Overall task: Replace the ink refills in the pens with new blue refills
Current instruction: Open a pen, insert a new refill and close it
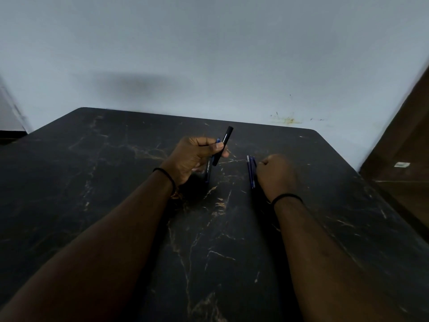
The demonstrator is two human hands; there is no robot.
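Dark marbled bench (209,240) stood against a pale wall; above it my left hand (192,156) pinched a black pen (222,146) in its fingers, while my right hand (276,175) lay curled shut just beside the blue refills (250,170) on the bench

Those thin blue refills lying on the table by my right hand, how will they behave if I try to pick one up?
The blue refills look long and very thin, so probably light and a bit bendy. They look round and the dark table looks smooth, so a nudge may roll them. They lie close together beside the right hand, so singling one out may be fiddly.
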